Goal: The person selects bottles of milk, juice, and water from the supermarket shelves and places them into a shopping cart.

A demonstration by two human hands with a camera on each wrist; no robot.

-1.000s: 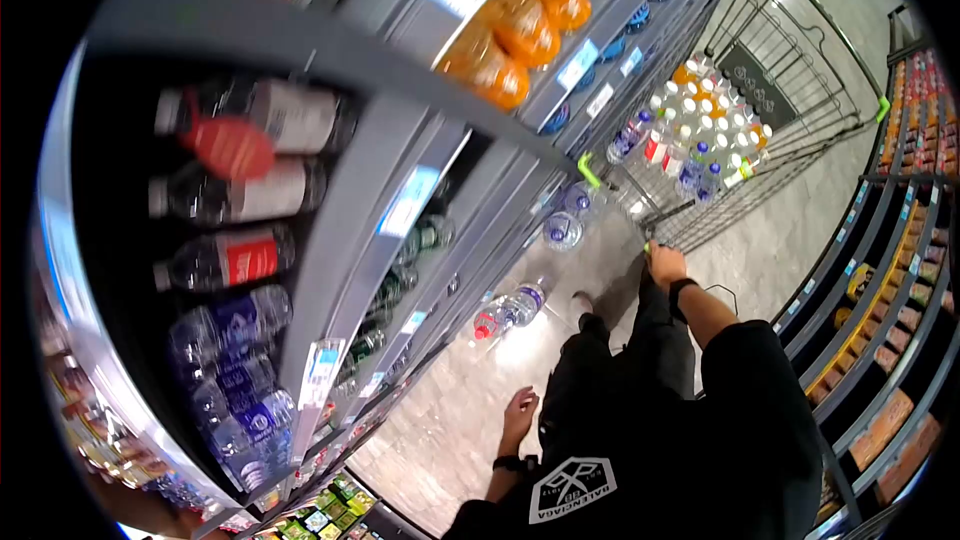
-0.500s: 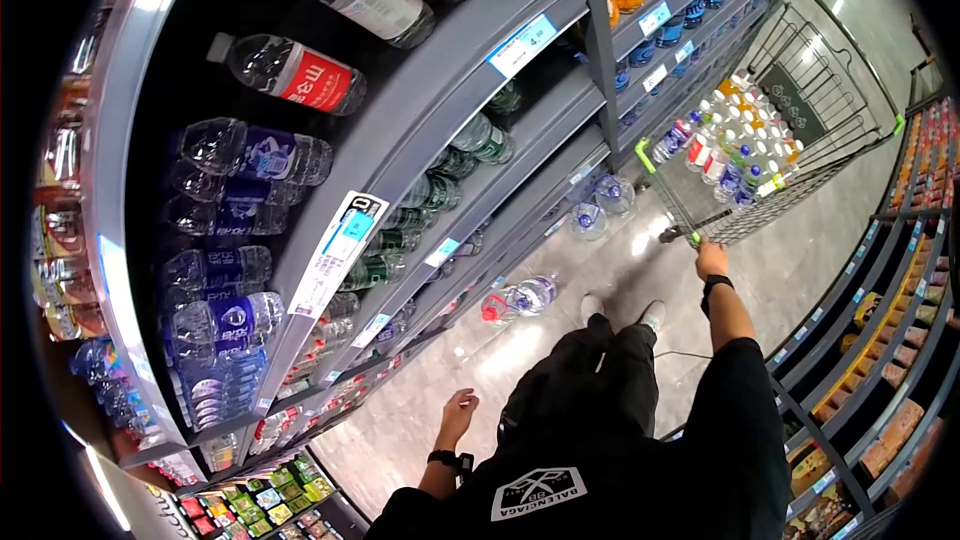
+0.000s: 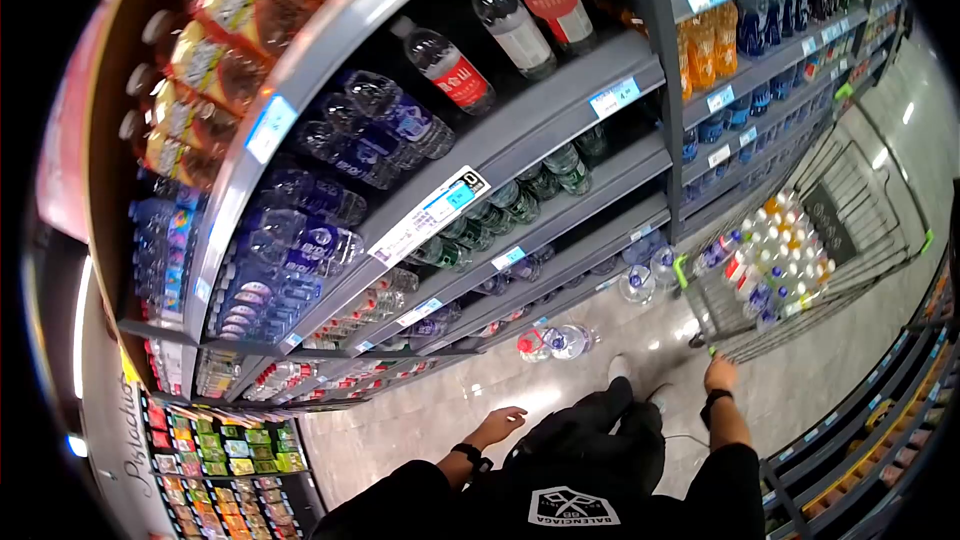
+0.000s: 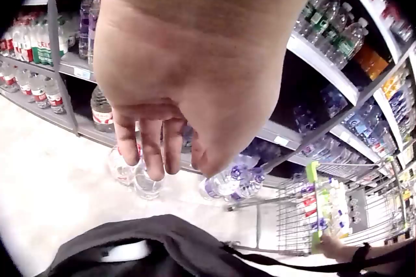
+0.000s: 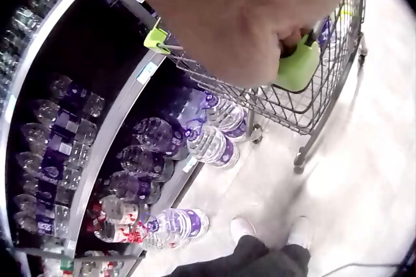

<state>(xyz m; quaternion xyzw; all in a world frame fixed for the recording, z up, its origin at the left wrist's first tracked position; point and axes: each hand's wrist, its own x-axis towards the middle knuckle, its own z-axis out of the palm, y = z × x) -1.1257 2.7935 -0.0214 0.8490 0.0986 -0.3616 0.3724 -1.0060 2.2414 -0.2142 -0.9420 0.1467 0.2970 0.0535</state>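
My right hand (image 3: 720,374) grips the near end of a wire shopping cart (image 3: 828,222). In the right wrist view its fingers curl over a light green plastic corner piece (image 5: 299,68). Bottled drinks (image 3: 785,258) with white, orange and purple tops are packed in the cart. Low in front of my body, my left hand (image 3: 497,426) hangs with nothing in it. Its fingers look loose and slightly bent in the left wrist view. Large water jugs (image 3: 568,342), one with a red top, stand on the floor before the shelves, beyond that hand.
Curving shelves (image 3: 560,105) on the left and ahead hold water, orange soda and tea bottles. More big jugs (image 3: 640,285) stand on the floor between shelf and cart. Opposite shelves (image 3: 870,440) line the right side. A rack of packaged snacks (image 3: 230,445) is at the lower left.
The head view has swung left, bringing more of the tea bottles and snack rack into sight. The right hand keeps its grip on the cart, and the left hand stays empty.
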